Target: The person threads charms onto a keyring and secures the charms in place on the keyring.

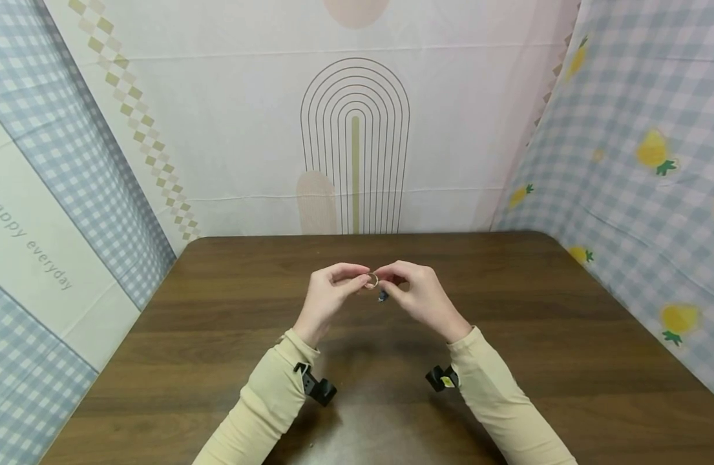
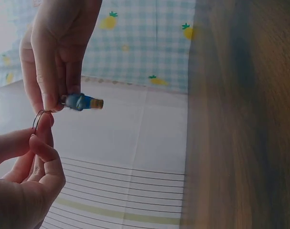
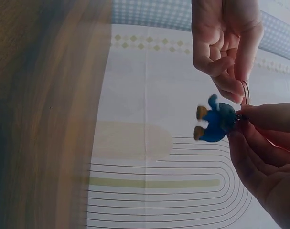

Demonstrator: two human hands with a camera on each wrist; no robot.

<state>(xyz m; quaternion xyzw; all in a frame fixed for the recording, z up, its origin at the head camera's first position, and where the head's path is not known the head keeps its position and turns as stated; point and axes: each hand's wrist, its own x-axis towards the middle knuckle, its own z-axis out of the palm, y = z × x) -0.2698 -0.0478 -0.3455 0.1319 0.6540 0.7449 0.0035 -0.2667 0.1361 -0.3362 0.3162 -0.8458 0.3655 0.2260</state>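
Observation:
Both hands meet above the table, around a thin metal key ring [image 2: 35,122]. My left hand [image 1: 329,294] pinches the ring between thumb and fingers from the left. From the right, my right hand [image 1: 420,294] pinches the small metal link where the ring joins a figurine [image 3: 215,122]. This figurine is small and blue, with brownish-orange feet and one raised limb. It dangles below the right fingertips in the head view; in the right wrist view its feet point left. The fingertips hide part of the ring and the link.
A dark brown wooden table [image 1: 217,336] lies under both forearms. Behind it hangs a white cloth [image 1: 229,129] with arch patterns, and a checked cloth with yellow pineapples [image 1: 636,213] hangs at the right. Black camera mounts [image 1: 317,386] sit on both sleeves.

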